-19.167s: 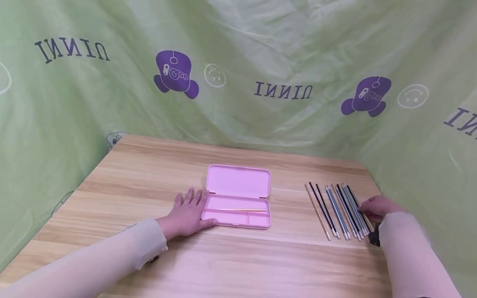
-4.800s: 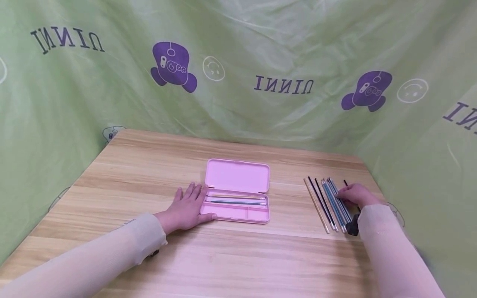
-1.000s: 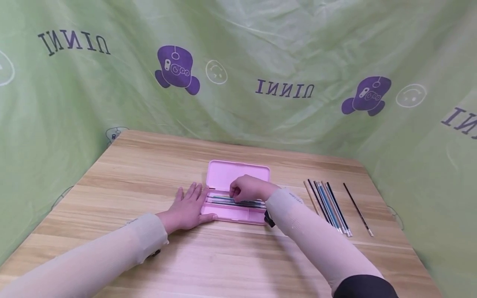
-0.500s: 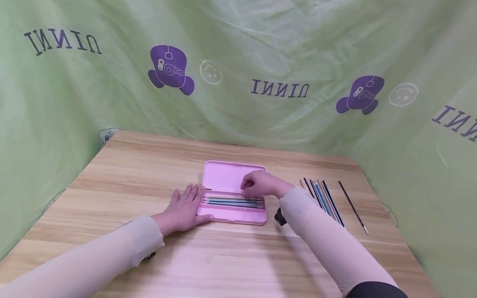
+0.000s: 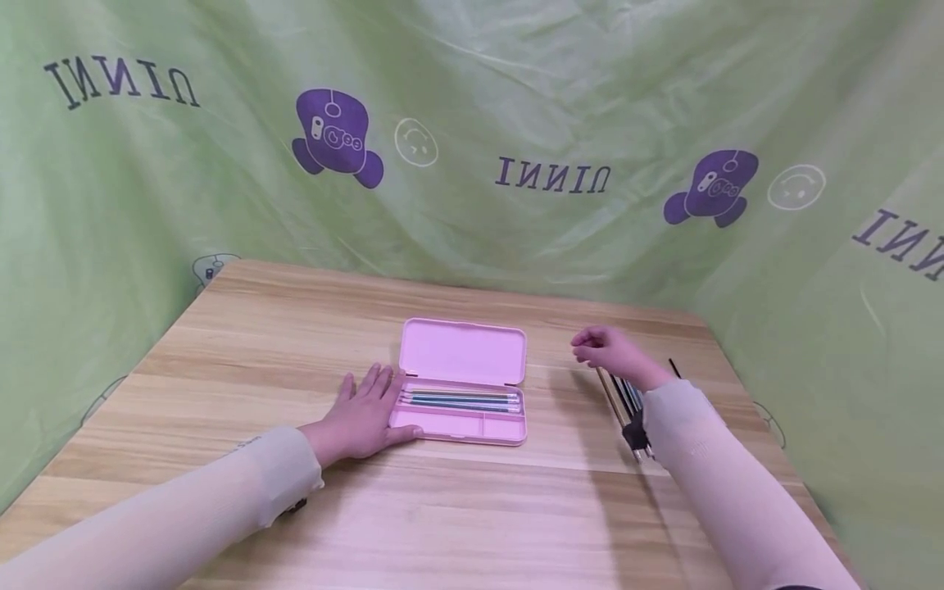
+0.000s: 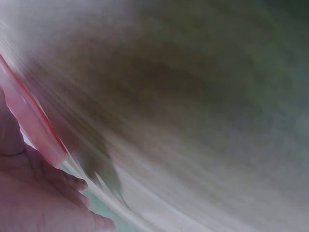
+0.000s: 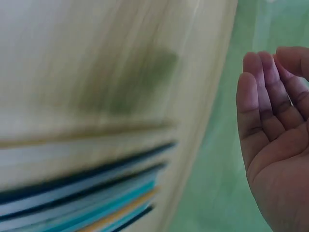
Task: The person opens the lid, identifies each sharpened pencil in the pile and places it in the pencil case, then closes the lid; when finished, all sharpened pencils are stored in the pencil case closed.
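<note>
While several pencils (image 5: 460,401) lie in the rear compartment (image 5: 453,386) of the open pink case (image 5: 463,352) on the table (image 5: 442,524), the left hand (image 5: 360,422) rests flat at its left edge, unclenched; the right hand (image 5: 618,355), loosely bent, grasps nothing. Loose pencils (image 5: 614,407) lie near it.

One table (image 5: 442,524), two hands (image 5: 360,421) (image 5: 614,354), one pink case (image 5: 463,352), three compartments (image 5: 442,423); pencils (image 5: 460,401) inside and near the table's right edge overlap, uncountable

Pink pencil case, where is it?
In the head view, the pink pencil case lies open near centre on the table, the left hand at its left edge.
</note>
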Action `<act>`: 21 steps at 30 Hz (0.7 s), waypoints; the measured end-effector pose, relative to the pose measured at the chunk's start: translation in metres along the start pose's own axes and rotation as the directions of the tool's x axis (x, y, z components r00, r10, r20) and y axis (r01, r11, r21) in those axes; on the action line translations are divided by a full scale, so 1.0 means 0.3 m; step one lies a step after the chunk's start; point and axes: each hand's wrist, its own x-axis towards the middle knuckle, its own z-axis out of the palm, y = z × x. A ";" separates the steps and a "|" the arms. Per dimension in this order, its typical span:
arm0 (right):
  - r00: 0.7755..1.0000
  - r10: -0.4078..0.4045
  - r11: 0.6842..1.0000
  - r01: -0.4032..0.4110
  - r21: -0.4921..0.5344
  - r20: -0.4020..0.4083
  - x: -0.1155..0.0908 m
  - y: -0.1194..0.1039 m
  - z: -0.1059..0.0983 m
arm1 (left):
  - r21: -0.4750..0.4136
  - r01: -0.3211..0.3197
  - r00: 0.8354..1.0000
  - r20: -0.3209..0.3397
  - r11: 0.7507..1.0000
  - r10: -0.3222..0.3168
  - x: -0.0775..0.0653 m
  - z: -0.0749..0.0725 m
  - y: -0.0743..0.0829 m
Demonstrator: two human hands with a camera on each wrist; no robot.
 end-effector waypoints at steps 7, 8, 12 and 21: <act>0.987 0.092 0.994 -0.083 0.071 -0.134 -0.086 0.133 -0.100 | -0.003 0.010 1.000 0.028 1.000 -0.009 -0.015 -0.035 0.029; 0.985 0.103 0.993 -0.093 0.079 -0.141 -0.095 0.157 -0.113 | -0.003 0.009 1.000 0.029 1.000 -0.008 -0.015 -0.036 0.030; 0.975 0.171 0.982 -0.157 0.101 -0.144 -0.133 0.230 -0.154 | -0.002 0.011 0.999 0.032 1.000 -0.011 -0.012 -0.034 0.028; 0.958 0.256 0.967 -0.250 0.057 -0.133 -0.176 0.279 -0.172 | -0.001 0.014 0.999 0.035 1.000 -0.014 -0.008 -0.034 0.031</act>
